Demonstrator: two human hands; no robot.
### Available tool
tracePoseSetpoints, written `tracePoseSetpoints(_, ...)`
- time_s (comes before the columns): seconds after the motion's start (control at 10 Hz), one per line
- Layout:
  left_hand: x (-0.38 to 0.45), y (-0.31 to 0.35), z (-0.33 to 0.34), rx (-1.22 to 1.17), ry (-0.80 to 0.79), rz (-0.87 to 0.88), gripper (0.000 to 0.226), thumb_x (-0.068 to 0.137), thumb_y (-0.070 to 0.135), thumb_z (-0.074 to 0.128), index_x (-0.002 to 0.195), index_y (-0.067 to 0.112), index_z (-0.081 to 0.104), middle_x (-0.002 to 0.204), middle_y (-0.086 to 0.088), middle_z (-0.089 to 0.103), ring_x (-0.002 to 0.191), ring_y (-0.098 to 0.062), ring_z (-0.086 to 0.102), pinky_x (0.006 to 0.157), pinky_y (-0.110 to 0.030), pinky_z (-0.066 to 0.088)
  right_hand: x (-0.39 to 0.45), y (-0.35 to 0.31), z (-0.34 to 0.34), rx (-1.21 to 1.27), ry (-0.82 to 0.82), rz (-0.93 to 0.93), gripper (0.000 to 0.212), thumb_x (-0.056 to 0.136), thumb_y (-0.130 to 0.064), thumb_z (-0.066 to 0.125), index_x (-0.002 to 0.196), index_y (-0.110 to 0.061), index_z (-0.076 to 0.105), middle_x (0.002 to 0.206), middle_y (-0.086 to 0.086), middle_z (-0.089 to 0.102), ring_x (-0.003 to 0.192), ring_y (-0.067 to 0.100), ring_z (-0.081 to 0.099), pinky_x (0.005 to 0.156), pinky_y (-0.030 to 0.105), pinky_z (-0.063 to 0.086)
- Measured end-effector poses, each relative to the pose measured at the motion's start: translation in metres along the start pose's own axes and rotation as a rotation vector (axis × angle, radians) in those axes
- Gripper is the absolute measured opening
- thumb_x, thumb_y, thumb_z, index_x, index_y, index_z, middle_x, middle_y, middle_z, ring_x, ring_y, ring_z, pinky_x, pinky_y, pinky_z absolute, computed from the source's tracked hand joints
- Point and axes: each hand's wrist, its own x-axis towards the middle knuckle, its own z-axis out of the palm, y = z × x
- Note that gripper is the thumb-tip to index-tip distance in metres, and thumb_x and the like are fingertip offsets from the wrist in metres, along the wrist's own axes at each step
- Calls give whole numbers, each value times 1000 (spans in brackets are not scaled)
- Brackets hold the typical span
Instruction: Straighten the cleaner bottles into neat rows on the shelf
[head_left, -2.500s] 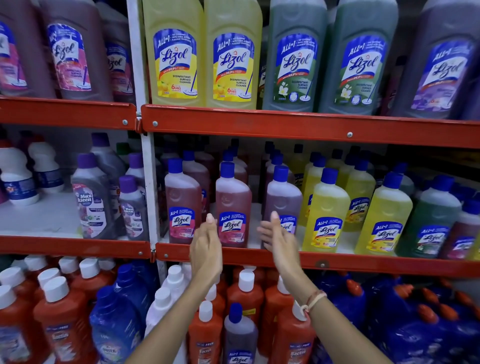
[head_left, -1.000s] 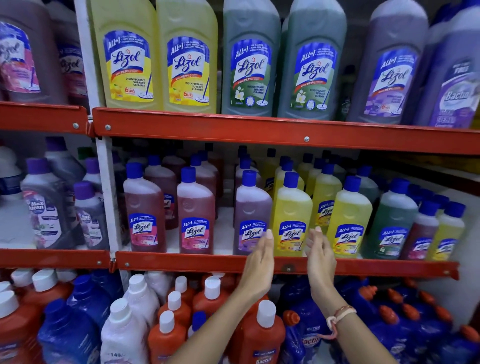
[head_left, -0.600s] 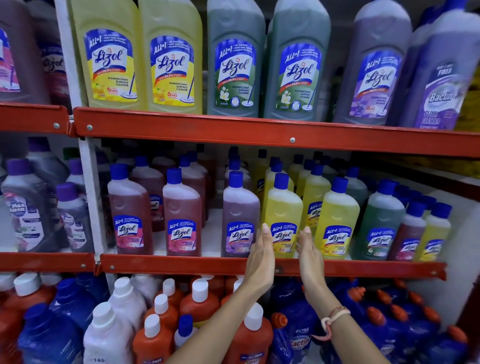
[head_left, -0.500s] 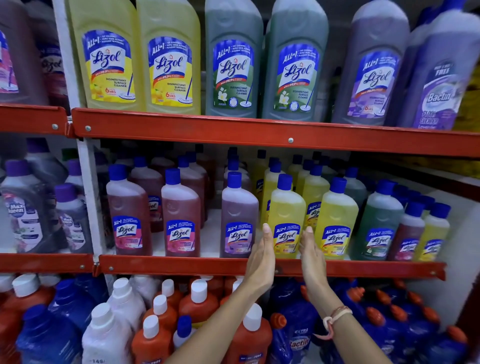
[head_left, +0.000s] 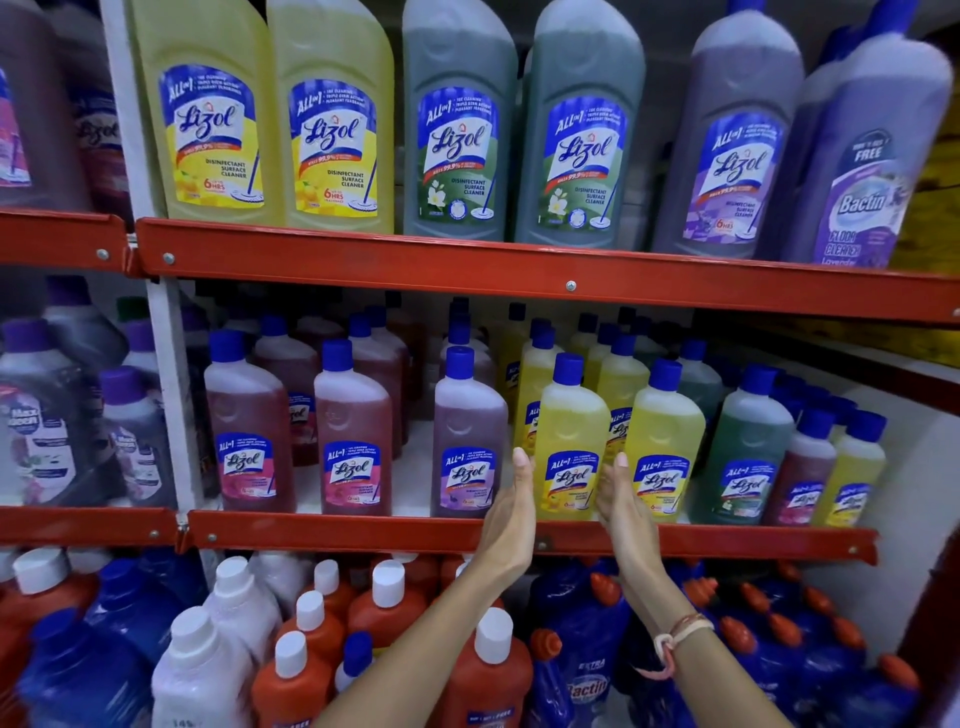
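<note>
On the middle shelf (head_left: 337, 530), small Lizol bottles with blue caps stand in rows. The front row runs from two pink bottles (head_left: 249, 431) through a purple one (head_left: 467, 441) to a yellow bottle (head_left: 571, 431), another yellow bottle (head_left: 662, 441) and a green one (head_left: 748, 447). My left hand (head_left: 511, 514) lies flat against the left side of the first yellow bottle. My right hand (head_left: 623, 514) presses its right side, so the bottle sits between both palms at the shelf's front edge.
Large Lizol bottles (head_left: 332, 130) line the upper shelf. Below, orange bottles with white caps (head_left: 387, 608) and blue Bactin bottles (head_left: 587, 649) crowd the bottom shelf. A white upright post (head_left: 166, 389) separates a left bay holding grey bottles (head_left: 47, 431).
My hands moved right along the middle shelf, from beside the pink and purple bottles to the yellow one, and closed in against its two sides.
</note>
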Motion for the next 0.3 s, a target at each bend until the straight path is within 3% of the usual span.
tracePoseSetpoints(0.1,1,0,0,3,17,-4,67,76,75,9,122,45,46,117,13,56,109,-6,53,94,-25,38,1,1,-2,-11,-7,13,81,79,-83,29,136,-30,53,133,-6,60,127,19,54,111,44,39)
tracePoseSetpoints(0.2,-1,0,-3,54,18,-13,69,77,78,9,125,46,46,131,8,59,121,-13,54,106,-34,39,-1,0,-3,-50,-44,23,81,80,-81,31,138,-28,51,136,-4,59,128,19,53,111,44,38)
tracePoseSetpoints(0.3,-5,7,-14,93,6,15,75,83,74,10,139,37,45,132,14,53,124,-8,48,110,-35,31,-1,-9,-7,-109,-10,-34,63,90,-64,38,135,-23,54,129,-4,61,125,19,54,104,37,41)
